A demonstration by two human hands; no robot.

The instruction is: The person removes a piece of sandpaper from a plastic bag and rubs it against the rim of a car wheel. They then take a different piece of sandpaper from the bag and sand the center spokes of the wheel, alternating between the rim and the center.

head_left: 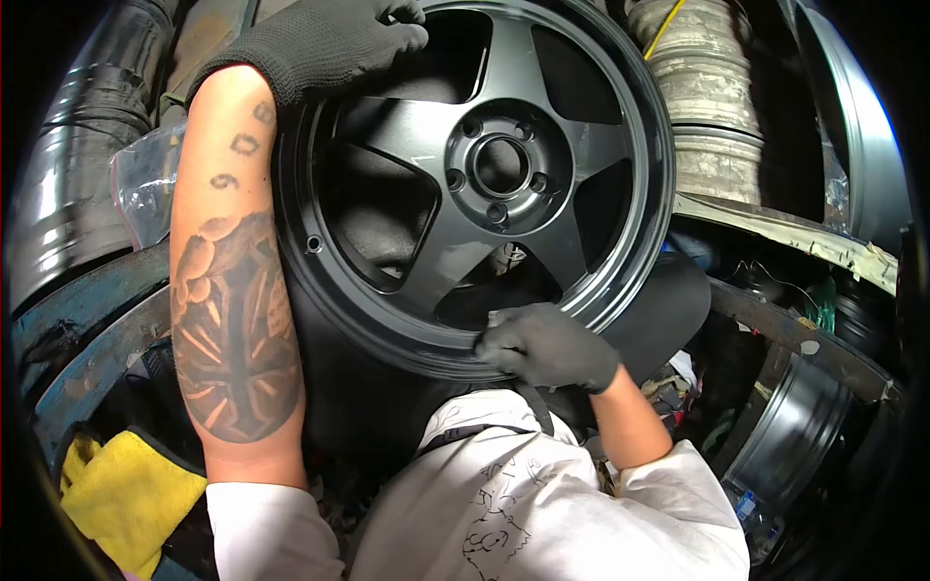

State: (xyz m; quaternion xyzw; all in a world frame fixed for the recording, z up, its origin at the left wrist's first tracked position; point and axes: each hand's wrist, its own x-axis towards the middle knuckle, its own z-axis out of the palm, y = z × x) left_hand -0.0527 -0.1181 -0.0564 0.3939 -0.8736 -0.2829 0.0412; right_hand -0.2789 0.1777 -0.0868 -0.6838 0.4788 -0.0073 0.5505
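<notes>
A dark grey five-spoke car wheel rim [412, 140] faces me, its centre bore and lug holes showing. My left hand [334, 44], in a black knit glove, rests at its upper left edge with the fingers curled over the rim. At the bottom, my right hand [552, 346], also gloved in black, is closed against the lower lip of the wheel. Whatever its fingers hold, if anything, is hidden. A dark strap [536, 407] hangs just beneath that hand, and I cannot see whether they are joined. Pale marks show on one spoke and near the lower spokes.
Stacked bare metal wheels [697, 97] stand at the back right, with more shiny wheels [82, 174] on the left. A yellow cloth [131, 499] hangs at lower left. Another silver wheel [790, 421] lies low on the right, beside a metal frame [751, 353]. A plastic bag [150, 184] sits at left.
</notes>
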